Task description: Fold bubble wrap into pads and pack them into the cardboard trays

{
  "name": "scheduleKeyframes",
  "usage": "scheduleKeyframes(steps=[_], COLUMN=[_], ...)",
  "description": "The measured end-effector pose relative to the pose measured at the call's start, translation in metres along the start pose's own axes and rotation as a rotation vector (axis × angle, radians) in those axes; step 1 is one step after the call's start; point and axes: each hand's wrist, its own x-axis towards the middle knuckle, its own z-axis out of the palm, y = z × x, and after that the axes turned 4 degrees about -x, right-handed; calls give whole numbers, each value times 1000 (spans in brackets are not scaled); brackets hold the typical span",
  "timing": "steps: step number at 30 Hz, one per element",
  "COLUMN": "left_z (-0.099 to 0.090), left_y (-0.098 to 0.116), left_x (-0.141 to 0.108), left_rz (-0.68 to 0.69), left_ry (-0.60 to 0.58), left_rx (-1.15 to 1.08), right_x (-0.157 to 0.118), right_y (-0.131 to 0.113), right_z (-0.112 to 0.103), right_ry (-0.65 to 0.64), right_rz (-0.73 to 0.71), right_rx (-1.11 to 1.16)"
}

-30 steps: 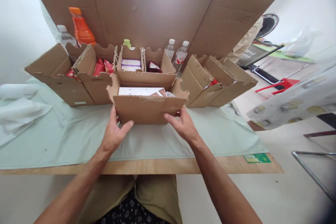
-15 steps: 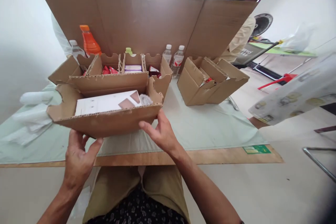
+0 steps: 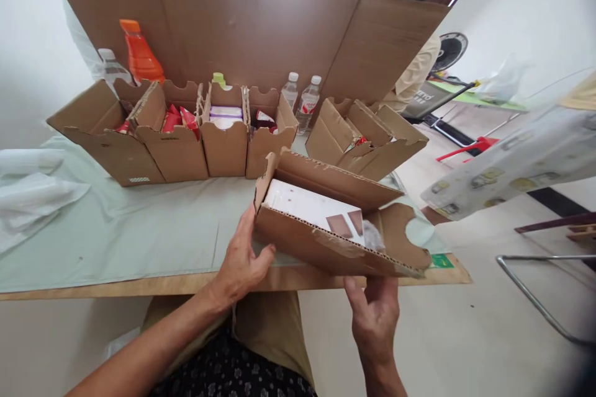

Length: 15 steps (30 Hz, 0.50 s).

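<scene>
Between my two hands is an open cardboard box [image 3: 298, 232], tilted down to the right over the table's front edge. In it lie a white carton [image 3: 311, 208] with brown squares and a clear crinkled plastic bundle [image 3: 373, 236]. My left hand [image 3: 242, 260] grips the box's left end, fingers behind the cardboard and thumb in front. My right hand [image 3: 375, 313] holds the underside near the right end, its fingertips partly hidden below the box.
Several cardboard boxes [image 3: 181, 158] with packets stand in a row behind, and more boxes [image 3: 367, 136] at right. Bottles, one orange [image 3: 142, 56], stand before a tall cardboard panel [image 3: 251, 25]. Plastic wrap [image 3: 37, 198] lies left. A person's sleeve [image 3: 416, 71] shows behind the panel.
Both hands have carried the box with the white carton from the left to the right, turning it so its right end now points down and toward me. The row of boxes behind is uncovered.
</scene>
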Motion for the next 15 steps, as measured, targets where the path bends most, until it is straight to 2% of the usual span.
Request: scheduleKeyframes(steps=[2, 4, 8, 11, 15], left_z=[7, 16, 33, 41, 43], left_y=[2, 6, 21, 32, 37], left_x=[10, 8, -20, -39, -45], left_rz=[29, 74, 180, 136, 93], left_ry=[-26, -52, -51, -80, -89], left_rx=[-5, -4, -85, -257, -383], right_x=[-10, -11, 3, 11, 13], right_y=[1, 1, 1, 1, 3], right_z=[-1, -2, -7, -10, -13], right_ry=[79, 131, 243, 288, 249], right_rz=[25, 27, -8, -18, -32], right_rx=[28, 68, 145, 208, 246])
